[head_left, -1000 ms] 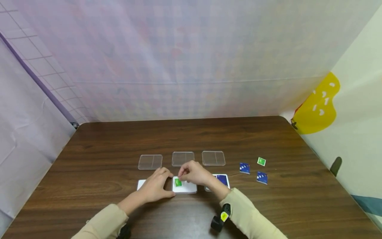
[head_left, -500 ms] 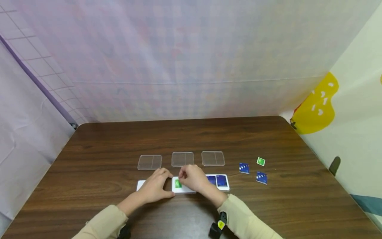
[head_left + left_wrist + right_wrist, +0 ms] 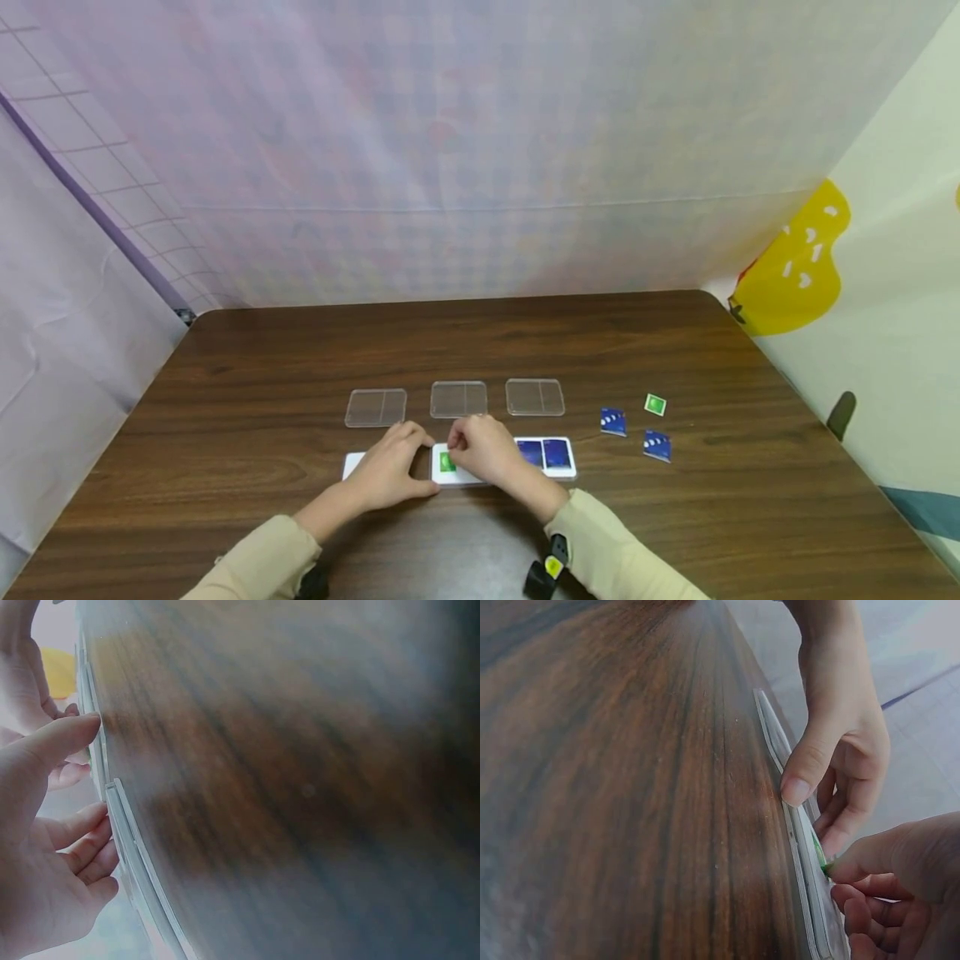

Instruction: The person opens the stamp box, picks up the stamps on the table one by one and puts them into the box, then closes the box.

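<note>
One green square [image 3: 447, 462] in right fingers [image 3: 859, 915], print illegible

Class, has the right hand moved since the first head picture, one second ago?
Yes: the right hand has come slightly lower in the head view, away from the middle clear tray.

Pale checked fabric [image 3: 465, 158] hangs behind the dark brown wood-grain table [image 3: 225, 400]; right of it shows a white-flecked yellow shape [image 3: 798, 287].
</note>
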Action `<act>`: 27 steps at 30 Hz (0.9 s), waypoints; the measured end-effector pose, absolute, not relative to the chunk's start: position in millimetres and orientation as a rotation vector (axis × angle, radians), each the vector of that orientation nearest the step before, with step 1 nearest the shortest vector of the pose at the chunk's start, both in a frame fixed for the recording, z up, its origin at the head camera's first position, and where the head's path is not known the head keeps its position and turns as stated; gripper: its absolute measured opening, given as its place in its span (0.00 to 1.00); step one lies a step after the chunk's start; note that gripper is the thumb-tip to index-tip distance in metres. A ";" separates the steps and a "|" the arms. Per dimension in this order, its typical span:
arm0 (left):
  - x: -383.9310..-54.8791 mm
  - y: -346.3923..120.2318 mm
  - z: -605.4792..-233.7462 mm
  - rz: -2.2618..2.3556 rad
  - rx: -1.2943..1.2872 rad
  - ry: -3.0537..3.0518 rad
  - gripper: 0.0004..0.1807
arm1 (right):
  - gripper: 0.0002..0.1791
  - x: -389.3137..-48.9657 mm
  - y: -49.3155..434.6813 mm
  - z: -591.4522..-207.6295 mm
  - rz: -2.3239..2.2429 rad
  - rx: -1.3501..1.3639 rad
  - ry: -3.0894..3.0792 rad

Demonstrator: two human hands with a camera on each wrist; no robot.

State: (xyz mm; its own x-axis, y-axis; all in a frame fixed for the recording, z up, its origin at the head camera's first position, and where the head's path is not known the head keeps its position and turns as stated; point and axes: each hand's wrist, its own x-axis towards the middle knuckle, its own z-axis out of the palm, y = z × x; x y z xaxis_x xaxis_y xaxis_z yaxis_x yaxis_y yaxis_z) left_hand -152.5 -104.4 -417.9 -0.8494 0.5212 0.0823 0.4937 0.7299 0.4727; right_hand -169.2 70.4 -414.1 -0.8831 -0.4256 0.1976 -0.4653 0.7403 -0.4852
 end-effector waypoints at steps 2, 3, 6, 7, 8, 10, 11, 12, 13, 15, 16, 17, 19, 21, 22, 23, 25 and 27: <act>-152.7 -104.5 -418.0 0.759 0.843 2.873 0.30 | 0.04 -169.2 70.7 -414.3 0.834 0.734 -2.856; -152.9 -104.6 -418.0 0.758 0.844 2.876 0.30 | 0.04 -169.3 70.8 -414.5 0.841 0.734 -2.853; -153.0 -104.9 -418.0 0.757 0.843 2.879 0.30 | 0.03 -169.6 71.5 -414.6 0.859 0.740 -2.847; -152.9 -105.0 -418.0 0.755 0.839 2.878 0.30 | 0.02 -169.6 71.9 -414.3 0.869 0.747 -2.846; -152.8 -105.2 -418.1 0.753 0.834 2.878 0.30 | 0.02 -169.5 72.3 -413.5 0.883 0.749 -2.850; -152.7 -105.3 -418.2 0.750 0.826 2.876 0.30 | 0.02 -169.0 74.4 -410.6 0.913 0.755 -2.862; -152.6 -105.3 -418.3 0.749 0.824 2.876 0.31 | 0.02 -168.7 76.3 -408.6 0.932 0.758 -2.867; -152.7 -105.4 -418.5 0.746 0.822 2.876 0.31 | 0.02 -168.4 78.8 -406.4 0.950 0.765 -2.870; -152.7 -105.4 -418.7 0.742 0.821 2.877 0.31 | 0.02 -167.9 82.3 -403.7 0.972 0.769 -2.870; -152.8 -105.3 -418.9 0.741 0.820 2.879 0.31 | 0.02 -168.2 92.3 -398.8 1.011 0.787 -2.854; -152.9 -105.2 -419.1 0.741 0.819 2.881 0.31 | 0.02 -168.8 99.2 -396.5 1.027 0.803 -2.840; -152.9 -105.1 -419.1 0.740 0.820 2.883 0.31 | 0.02 -169.6 107.1 -394.3 1.037 0.814 -2.827; -153.2 -104.8 -419.1 0.738 0.826 2.887 0.31 | 0.02 -172.1 126.1 -390.4 1.045 0.826 -2.810; -153.4 -104.5 -419.0 0.737 0.834 2.889 0.31 | 0.04 -175.3 147.8 -387.4 1.038 0.823 -2.801; -153.6 -104.5 -419.1 0.734 0.839 2.889 0.30 | 0.04 -176.7 159.6 -385.6 1.030 0.817 -2.808; -153.7 -104.5 -419.2 0.733 0.844 2.889 0.30 | 0.04 -178.1 171.4 -384.1 1.016 0.810 -2.816; -153.8 -104.7 -419.5 0.731 0.849 2.886 0.30 | 0.05 -180.4 195.6 -382.0 0.986 0.799 -2.839; -153.7 -105.0 -419.7 0.729 0.847 2.883 0.30 | 0.05 -181.7 220.0 -380.7 0.963 0.792 -2.868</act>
